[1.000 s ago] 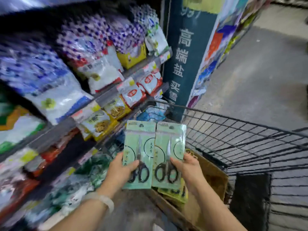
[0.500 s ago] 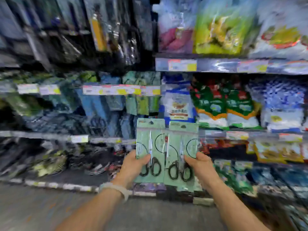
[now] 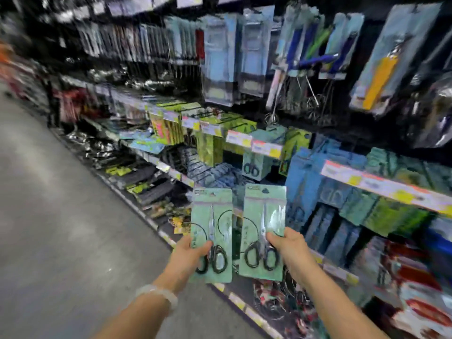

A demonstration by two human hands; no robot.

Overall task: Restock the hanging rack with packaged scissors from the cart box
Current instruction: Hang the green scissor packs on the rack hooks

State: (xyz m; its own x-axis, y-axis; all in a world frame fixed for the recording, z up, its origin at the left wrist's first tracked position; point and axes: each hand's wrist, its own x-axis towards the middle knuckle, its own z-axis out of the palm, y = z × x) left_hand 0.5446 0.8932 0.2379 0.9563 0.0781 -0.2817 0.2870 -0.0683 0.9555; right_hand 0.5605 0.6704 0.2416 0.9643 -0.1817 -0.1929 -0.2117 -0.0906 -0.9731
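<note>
- Head view: two green scissor packs held upright, side by side, low in the middle of the scene, in front of the shelving.
- Left hand (image 3: 189, 253) gripping the left scissor pack (image 3: 211, 234) at its lower left edge, thumb laid across the front near the black handles, other fingers hidden behind the card.
- Right hand (image 3: 291, 248) gripping the right scissor pack (image 3: 263, 231) at its lower right edge, thumb on the front beside the handles, other fingers hidden behind.
- Narrow gap between the two packs; not touching each other.
- Each pack a pale green card under clear plastic, blades pointing up, black loops at the bottom.
- Pale bracelet (image 3: 157, 293) round the left wrist.
- Hanging rack (image 3: 244, 138) just beyond the packs, with yellow and white price tags (image 3: 266, 148) along its rails.
- One similar green pack with black-handled scissors (image 3: 254, 162) hanging on that rack, above and behind the held packs.
- Long packaged goods in blue and clear wrap (image 3: 234, 52) hanging higher up; an item with a yellow handle (image 3: 379, 81) at far right top.
- Blue and green packs (image 3: 330, 182) on the right, behind a further strip of price labels.
- Grey floor (image 3: 61, 228) on the left, running along the shelf foot into the distance.
- Heavy blur over most of the shelving; print on cards and tags unreadable.
</note>
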